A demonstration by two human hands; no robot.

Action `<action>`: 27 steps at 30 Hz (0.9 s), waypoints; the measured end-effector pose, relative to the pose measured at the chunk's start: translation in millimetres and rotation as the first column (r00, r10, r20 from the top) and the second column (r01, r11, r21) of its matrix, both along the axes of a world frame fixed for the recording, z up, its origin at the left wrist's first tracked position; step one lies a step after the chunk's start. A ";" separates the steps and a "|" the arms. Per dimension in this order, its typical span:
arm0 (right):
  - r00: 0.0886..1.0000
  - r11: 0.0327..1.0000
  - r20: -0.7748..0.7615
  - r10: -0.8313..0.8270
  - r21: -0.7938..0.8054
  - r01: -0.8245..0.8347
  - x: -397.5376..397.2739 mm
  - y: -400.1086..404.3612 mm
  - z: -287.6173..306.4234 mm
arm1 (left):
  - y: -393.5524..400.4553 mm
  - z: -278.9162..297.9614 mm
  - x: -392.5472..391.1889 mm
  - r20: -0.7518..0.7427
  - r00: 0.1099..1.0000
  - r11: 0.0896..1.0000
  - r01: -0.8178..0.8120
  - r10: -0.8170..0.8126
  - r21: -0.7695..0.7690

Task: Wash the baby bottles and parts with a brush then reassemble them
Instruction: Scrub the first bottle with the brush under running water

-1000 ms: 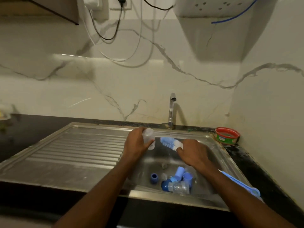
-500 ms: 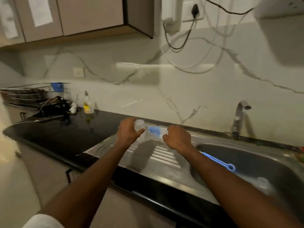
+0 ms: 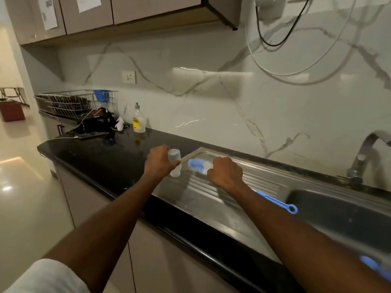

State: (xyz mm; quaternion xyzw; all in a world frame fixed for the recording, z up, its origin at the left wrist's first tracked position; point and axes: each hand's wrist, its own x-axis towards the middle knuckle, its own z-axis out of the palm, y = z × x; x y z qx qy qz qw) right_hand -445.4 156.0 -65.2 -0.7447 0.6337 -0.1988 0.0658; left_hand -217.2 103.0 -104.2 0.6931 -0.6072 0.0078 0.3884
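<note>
My left hand (image 3: 159, 163) grips a clear baby bottle (image 3: 175, 162), held upright above the left end of the steel drainboard (image 3: 213, 199). My right hand (image 3: 226, 174) grips a blue bottle brush (image 3: 200, 166); its blue-and-white bristle head points left toward the bottle, a short gap away. The brush's blue handle with a ring end (image 3: 293, 208) sticks out behind my right forearm. The sink basin (image 3: 338, 212) lies at the right, its contents blurred; a blue part (image 3: 369, 262) shows at the lower right edge.
A dish soap bottle (image 3: 138, 120) stands on the black counter (image 3: 101, 157) against the marble wall. A wire dish rack (image 3: 69, 103) and dark clutter with cables sit at the far left. The tap (image 3: 364, 153) rises at the right. Cabinets hang overhead.
The view has swung left from the sink basin to the counter. Both hands moved with bottle and brush from over the basin to above the drainboard's left end.
</note>
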 end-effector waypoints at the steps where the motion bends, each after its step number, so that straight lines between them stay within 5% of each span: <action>1: 1.000 1.000 -0.001 -0.002 0.003 0.002 2.1 -2.9 -2.2 | -2.5 -1.8 1.3 0.000 1.000 1.000 0.001 -0.001 0.008; 27: 0.997 0.995 -0.081 -0.018 -0.102 0.010 1.6 -25.6 -25.9 | -9.6 -6.0 12.2 0.041 0.999 0.987 -0.013 0.007 0.162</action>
